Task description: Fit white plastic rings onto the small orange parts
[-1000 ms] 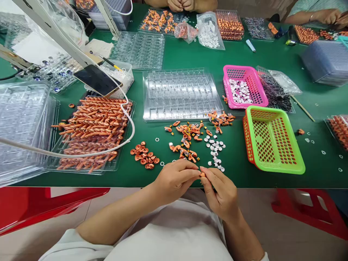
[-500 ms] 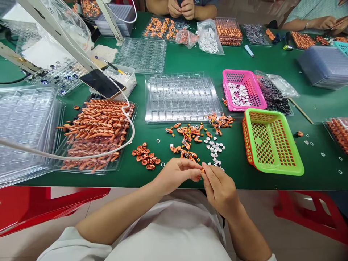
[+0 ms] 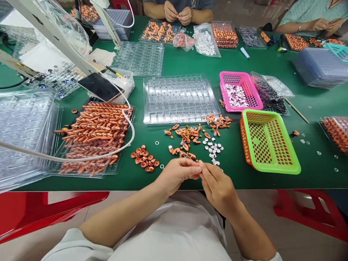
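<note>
My left hand [image 3: 176, 175] and my right hand [image 3: 217, 186] meet fingertip to fingertip at the near edge of the green table [image 3: 190, 61]. In the earlier frames they pinch a small orange part; now my fingers hide it. Just beyond the fingers lie loose orange parts [image 3: 186, 139], small white discs [image 3: 213, 148] and a cluster of orange caps [image 3: 144, 159]. A clear empty compartment tray [image 3: 179, 99] sits behind them.
A clear tray of long orange pieces [image 3: 95, 132] lies at left under a white cable [image 3: 81, 156] and a phone [image 3: 99, 87]. A green basket [image 3: 269, 141] and pink basket [image 3: 239, 90] stand at right. Other people's hands [image 3: 176, 12] work across the table.
My hands stay joined at the table edge and shift slightly away from me. The orange part seen between the fingertips earlier is now hidden. The view has tilted a little.
</note>
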### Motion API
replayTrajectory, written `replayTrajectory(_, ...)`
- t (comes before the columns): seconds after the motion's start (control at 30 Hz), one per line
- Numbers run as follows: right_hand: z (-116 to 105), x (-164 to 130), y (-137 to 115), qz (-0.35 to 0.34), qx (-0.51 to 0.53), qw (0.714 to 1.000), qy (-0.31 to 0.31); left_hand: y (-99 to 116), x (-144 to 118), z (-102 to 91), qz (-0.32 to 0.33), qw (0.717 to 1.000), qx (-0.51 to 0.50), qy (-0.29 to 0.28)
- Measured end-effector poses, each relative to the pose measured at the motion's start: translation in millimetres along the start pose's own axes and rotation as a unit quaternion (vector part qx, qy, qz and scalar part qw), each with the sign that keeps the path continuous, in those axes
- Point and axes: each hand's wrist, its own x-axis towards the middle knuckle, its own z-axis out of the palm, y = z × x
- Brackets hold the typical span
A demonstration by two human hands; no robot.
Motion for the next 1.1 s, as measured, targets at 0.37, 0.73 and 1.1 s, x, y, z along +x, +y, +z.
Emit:
replayTrajectory(0.37, -2, -3, -10, 0.18, 0.31, 0.931, 0.062, 0, -4, 4.3, 0.052, 0.998, -0.005, -0.027)
replayTrajectory(0.73, 16, -10, -13, 0.267, 0.424, 0.852, 0.151, -2, -17, 3.0, 0.207, 0.957, 0.204, -0.025)
replayTrajectory(1.1, 11, -15, -10, 0.242, 0.405, 0.869, 0.151, -4, -25, 4.2, 0.24, 0.933, 0.268, -0.021)
